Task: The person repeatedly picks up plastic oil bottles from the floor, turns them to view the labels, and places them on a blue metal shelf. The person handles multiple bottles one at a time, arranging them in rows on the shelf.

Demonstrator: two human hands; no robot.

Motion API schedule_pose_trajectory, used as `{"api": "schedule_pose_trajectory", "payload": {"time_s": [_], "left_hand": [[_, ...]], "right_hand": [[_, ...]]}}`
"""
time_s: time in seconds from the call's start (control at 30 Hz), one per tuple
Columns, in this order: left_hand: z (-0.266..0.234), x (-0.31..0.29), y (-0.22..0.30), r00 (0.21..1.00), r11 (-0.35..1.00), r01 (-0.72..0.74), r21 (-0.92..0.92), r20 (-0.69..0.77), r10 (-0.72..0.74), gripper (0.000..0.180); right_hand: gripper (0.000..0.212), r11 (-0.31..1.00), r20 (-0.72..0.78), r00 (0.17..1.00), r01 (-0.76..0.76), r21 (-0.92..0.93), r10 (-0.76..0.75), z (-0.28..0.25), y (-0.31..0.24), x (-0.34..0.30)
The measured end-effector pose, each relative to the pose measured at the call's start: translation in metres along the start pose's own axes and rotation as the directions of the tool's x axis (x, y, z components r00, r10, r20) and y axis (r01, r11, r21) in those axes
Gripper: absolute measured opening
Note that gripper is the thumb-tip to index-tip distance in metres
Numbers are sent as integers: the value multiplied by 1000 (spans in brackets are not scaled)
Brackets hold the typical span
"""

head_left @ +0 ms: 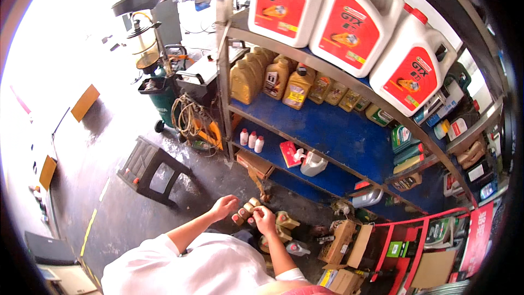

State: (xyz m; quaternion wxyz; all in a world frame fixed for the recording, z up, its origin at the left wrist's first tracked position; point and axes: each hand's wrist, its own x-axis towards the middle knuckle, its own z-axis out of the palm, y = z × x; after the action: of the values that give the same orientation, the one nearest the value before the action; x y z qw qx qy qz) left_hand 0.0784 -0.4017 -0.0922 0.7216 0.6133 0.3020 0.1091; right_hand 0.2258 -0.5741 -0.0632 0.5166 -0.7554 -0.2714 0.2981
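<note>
Several small tan containers (249, 207), some with reddish ends, are grouped low in front of me. My left hand (222, 207) is just left of this group, fingers loosely stretched, holding nothing I can see. On the group's right side, my right hand (266, 220) has its fingers curled in against the containers. Whatever they grip is too small and partly hidden. Gold jugs (285, 220) and a grey bottle (297, 248) are on the floor beyond my right wrist.
A dark step stool (155, 169) stands to the left. Ahead is a metal rack with blue shelves (327, 131), carrying large white oil jugs (349, 24), gold jugs (245, 79) and small white bottles (252, 140). Open cardboard boxes (337, 240) and a red rack (417, 246) are at right.
</note>
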Motion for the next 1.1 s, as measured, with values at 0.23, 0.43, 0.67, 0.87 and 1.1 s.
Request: {"api": "schedule_pose_trajectory", "payload": {"time_s": [0.23,0.43,0.67,0.87,1.1], "left_hand": [[-46,-55,45,940,711,-334,618,276,202,18],[-110,-122,8,946,764,-323,559,207,248,19],[-175,-196,-20,992,853,-114,510,102,72,19],[-194,-212,-44,1000,893,6,450,-12,0,20],[-164,-182,-89,984,910,175,375,-67,-162,22]], "right_hand": [[13,991,6,996,88,-99,-88,43,-27,-11],[14,988,111,989,112,-106,-100,131,-22,-45],[14,998,255,967,1,-58,14,215,-44,-97],[16,986,266,963,76,-146,-35,225,-33,-113],[16,973,164,986,21,-230,18,194,11,-112]]}}
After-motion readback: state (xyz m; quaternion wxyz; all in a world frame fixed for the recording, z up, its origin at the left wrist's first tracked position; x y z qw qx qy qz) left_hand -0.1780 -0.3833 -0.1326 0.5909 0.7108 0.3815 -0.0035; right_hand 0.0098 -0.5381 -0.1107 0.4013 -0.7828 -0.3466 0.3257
